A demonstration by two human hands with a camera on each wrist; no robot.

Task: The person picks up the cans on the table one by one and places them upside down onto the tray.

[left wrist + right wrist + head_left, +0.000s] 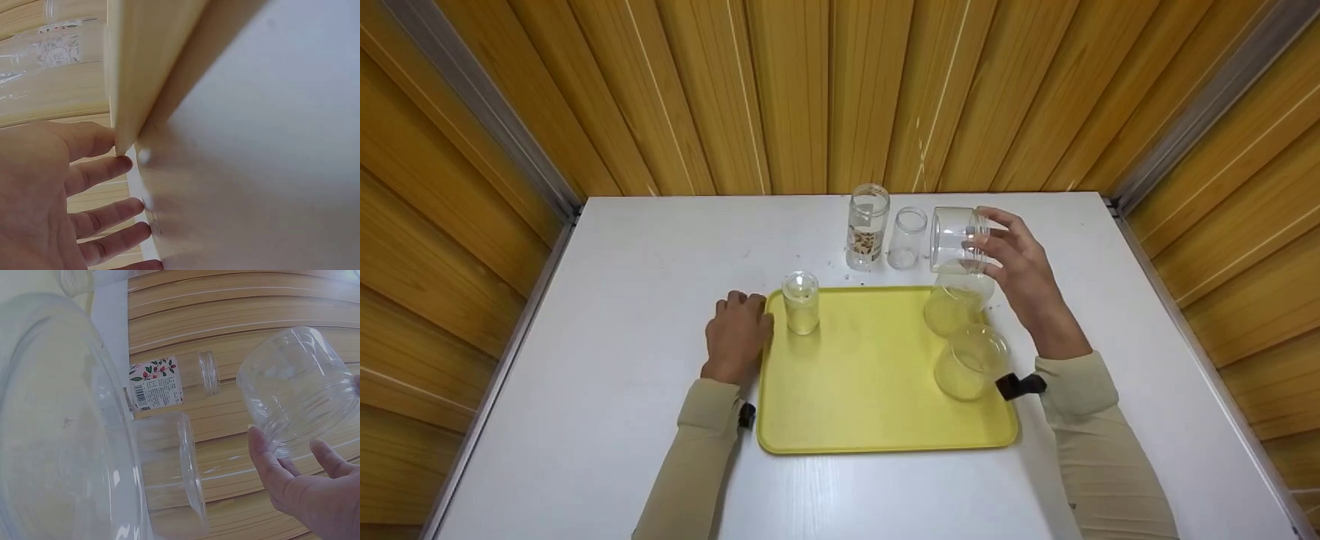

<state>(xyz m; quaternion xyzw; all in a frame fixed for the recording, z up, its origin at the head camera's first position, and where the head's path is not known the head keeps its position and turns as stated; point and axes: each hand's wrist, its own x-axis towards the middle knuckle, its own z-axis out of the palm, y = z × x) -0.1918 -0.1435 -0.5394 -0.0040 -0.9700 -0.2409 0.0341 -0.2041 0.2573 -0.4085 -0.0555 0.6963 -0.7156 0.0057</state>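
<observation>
A wide clear jar (pixel 954 238) lies sideways in the air above the tray's back right corner; my right hand (pixel 1020 281) grips its threaded rim. In the right wrist view the fingers hold that jar (pixel 292 382) from below and the side. My left hand (pixel 733 334) rests at the left edge of the yellow tray (pixel 855 405). In the left wrist view the left hand (pixel 73 191) has its thumb and forefinger at the tray's edge, the other fingertips touching the table. Two wide clear jars (pixel 971 364) (pixel 952 307) stand at the tray's right side.
A small clear jar (pixel 802 306) stands in the tray's back left corner. Behind the tray stand a tall bottle with a printed label (pixel 864 238) and a smaller clear bottle (pixel 906 244). Wood-patterned walls (pixel 795 97) enclose the white table (pixel 645 255).
</observation>
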